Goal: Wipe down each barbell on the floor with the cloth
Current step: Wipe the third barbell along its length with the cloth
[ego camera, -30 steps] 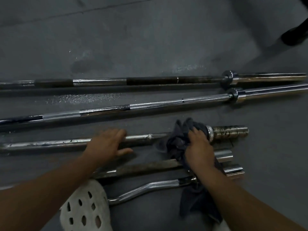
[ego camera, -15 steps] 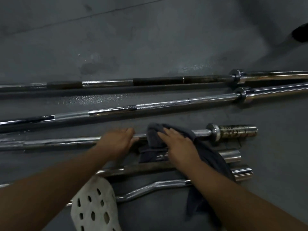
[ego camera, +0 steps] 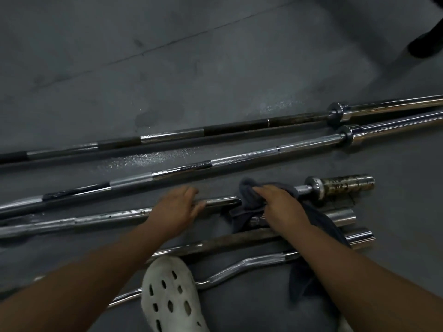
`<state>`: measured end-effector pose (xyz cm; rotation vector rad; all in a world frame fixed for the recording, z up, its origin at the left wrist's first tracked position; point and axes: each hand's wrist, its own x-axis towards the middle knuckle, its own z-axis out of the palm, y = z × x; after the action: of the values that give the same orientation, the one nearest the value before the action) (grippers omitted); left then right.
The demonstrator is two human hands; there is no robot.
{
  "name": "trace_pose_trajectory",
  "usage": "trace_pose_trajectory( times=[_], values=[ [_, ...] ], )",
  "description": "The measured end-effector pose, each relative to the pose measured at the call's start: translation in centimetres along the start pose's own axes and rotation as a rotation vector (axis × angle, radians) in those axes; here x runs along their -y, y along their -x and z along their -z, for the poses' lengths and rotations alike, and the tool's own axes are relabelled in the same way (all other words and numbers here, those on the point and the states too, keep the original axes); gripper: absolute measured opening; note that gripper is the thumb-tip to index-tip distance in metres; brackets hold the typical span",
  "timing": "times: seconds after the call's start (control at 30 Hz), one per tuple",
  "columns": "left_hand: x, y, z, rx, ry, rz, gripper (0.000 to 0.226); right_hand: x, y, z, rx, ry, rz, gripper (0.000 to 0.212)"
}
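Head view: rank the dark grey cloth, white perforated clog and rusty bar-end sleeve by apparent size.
1. Dark grey cloth, partly hidden.
2. White perforated clog; nearer the camera, so unsure.
3. Rusty bar-end sleeve.

Dim, soft-focus view; glints on chrome, edges bowed.

No readable text, no labels or brands, no numbers on the barbells [ego camera: 215, 164] (bare metal only)

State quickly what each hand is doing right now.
Left hand: open, fingers resting on the short barbell.
Right hand: gripping the cloth against that barbell.
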<state>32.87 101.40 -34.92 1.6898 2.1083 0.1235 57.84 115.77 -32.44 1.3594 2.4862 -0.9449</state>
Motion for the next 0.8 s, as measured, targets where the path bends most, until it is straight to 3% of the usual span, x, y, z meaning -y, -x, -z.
trace_pose_trajectory(
  times=[0.43, 0.6, 0.8],
  values=[
    [-0.6, 7.3, 15.0, 0.043, -0.129, -0.140, 0.056, 9.1, 8.7, 1.0, -0.239, -0.023, 0.023, 0.060],
    [-2.2, 12.1, 21.9, 0.095, -0.306, -0.184, 0.064, 13.6, 12.6, 1.8, -0.299, 0.044, 0.042, 0.054],
    [-4.0, 17.5, 24.5, 0.031, -0.391, -0.147, 0.064, 18.7, 16.7, 3.1, -0.394, 0.079, 0.032, 0.050]
  ],
)
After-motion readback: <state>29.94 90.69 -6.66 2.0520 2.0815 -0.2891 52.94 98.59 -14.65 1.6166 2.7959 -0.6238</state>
